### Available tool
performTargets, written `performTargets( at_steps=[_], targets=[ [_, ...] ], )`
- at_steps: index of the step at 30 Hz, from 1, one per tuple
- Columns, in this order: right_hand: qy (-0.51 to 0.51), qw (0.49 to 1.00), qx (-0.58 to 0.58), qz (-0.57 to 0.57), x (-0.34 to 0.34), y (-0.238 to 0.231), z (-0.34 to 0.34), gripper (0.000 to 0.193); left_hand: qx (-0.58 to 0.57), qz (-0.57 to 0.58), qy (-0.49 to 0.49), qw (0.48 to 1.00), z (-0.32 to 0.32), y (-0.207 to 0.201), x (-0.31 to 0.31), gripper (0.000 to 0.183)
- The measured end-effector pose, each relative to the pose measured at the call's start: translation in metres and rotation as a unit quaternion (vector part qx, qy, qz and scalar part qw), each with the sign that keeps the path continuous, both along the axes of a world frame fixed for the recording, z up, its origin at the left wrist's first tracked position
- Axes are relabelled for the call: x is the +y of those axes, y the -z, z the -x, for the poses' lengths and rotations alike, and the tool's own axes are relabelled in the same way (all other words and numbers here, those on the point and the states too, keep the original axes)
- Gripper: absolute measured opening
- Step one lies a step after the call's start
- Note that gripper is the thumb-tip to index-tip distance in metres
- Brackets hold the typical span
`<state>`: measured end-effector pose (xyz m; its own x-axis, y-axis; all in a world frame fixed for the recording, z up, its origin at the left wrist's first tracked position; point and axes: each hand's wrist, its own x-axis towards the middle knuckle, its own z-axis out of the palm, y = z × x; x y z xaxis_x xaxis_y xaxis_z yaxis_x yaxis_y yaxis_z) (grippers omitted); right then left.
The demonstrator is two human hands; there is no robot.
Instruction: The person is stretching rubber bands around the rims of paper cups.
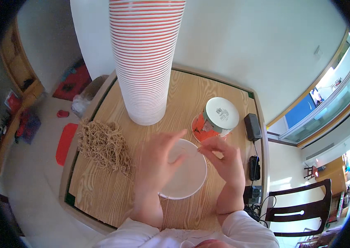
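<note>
Both bare hands meet over a round white paper tub that stands open, mouth up, on a light wood-grain worktop close in front of the person. The left hand is blurred and covers the left side of the tub; its thumb and forefinger stand wide apart, pointing right across the mouth. The right hand is at the tub's upper right rim, the tips of its thumb and forefinger pinched narrowly together. Whether a fine strand lies between them is too small to tell. A thin brown strand shows at the tub's lower left edge, near the left wrist.

On the left part of the worktop, a loose, tangled heap of tan string lies beside the left hand, apart from the tub. Beyond the hands, a tall stack of nested white paper tubs with red-lined rims rises past the top edge of the view. To its right, just beyond the right hand, a paper tub printed in orange-red and green sits upside down, its white base facing up with small grey marks.

Along the right edge of the worktop lie a black rectangular power adapter, a smaller black device and a coil of black cable. A dark wooden chair stands to the right, and a red mat lies on the floor at the left.
</note>
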<state>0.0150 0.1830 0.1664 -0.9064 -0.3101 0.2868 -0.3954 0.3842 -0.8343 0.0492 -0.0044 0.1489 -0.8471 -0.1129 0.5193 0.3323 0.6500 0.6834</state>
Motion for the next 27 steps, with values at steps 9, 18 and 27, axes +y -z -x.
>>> performTargets(
  at_steps=[9, 18, 27],
  targets=[
    [-0.117, 0.989, -0.056, 0.072, -0.001, -0.002, -0.007, 0.011, -0.053, -0.023, 0.116, 0.992, -0.008, -0.004, 0.024, 0.032],
    [-0.115, 0.992, -0.049, 0.035, 0.001, -0.003, -0.002, 0.011, -0.035, -0.009, 0.092, 0.995, -0.005, 0.0, 0.025, 0.028],
    [-0.038, 0.999, -0.03, -0.008, 0.011, -0.002, 0.009, 0.01, -0.079, -0.095, 0.016, 0.992, -0.002, 0.004, 0.021, 0.012]
  ],
)
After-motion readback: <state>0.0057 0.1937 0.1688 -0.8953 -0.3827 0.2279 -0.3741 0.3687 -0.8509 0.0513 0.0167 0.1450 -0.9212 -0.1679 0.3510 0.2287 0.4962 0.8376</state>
